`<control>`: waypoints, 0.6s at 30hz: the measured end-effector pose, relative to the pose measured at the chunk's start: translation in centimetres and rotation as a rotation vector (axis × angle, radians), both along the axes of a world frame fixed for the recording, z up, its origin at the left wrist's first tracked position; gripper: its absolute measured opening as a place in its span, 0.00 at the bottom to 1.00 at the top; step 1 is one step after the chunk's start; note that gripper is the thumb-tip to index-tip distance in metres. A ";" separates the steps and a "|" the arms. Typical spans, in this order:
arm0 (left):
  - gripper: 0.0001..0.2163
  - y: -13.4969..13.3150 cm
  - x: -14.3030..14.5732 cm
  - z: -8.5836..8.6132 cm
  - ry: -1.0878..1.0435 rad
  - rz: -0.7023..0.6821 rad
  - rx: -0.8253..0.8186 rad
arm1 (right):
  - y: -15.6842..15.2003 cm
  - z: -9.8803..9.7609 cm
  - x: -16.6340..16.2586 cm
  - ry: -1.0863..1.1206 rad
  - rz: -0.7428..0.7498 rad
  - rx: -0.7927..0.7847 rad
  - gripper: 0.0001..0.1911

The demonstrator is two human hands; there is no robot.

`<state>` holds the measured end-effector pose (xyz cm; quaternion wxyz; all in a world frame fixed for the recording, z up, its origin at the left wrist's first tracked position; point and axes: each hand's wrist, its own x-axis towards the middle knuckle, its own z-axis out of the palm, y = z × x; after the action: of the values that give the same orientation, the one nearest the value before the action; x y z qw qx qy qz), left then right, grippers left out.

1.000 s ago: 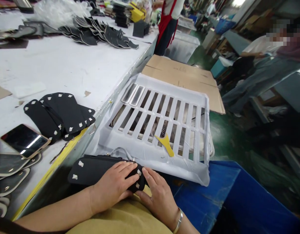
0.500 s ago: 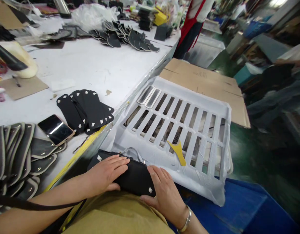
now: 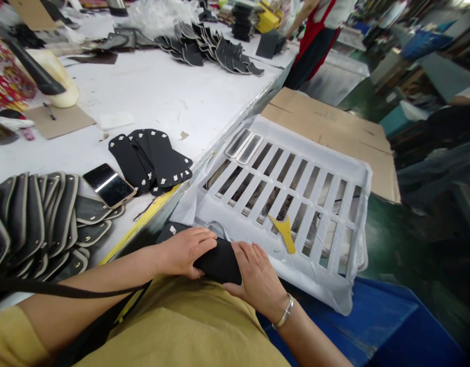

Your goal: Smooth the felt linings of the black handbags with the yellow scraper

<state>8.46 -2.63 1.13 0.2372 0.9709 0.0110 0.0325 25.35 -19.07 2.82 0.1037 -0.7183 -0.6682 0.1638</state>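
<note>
My left hand (image 3: 187, 250) and my right hand (image 3: 256, 278) both press on a black flat piece (image 3: 217, 262) with small white tabs, held on my lap against the table's edge. A silver bracelet sits on my right wrist. Just beyond my hands stands a white slatted crate (image 3: 284, 199) covered in white film, with a yellow scraper-like tool (image 3: 284, 232) lying on its slats. On the white table (image 3: 143, 102) to my left lies a small fan of similar black tabbed pieces (image 3: 151, 160).
A phone (image 3: 108, 184) rests beside a stack of grey-edged dark pieces (image 3: 36, 224). Flat cardboard (image 3: 330, 125) lies behind the crate, a blue bin (image 3: 353, 331) at lower right. More black pieces (image 3: 215, 51) pile at the table's far end, near a person in a red apron (image 3: 315, 41).
The view has swung left, showing more of the table. My hands have slid closer together over the black piece, covering more of it.
</note>
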 end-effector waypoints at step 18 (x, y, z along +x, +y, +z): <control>0.24 0.5 -0.8 0.0 -0.056 0.039 -0.152 | 1.4 -0.2 -2.0 -0.012 0.030 0.032 0.40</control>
<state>7.69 -2.14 1.12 0.3096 0.9484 0.0258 0.0632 23.39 -17.69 2.64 0.1089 -0.7075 -0.6819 0.1502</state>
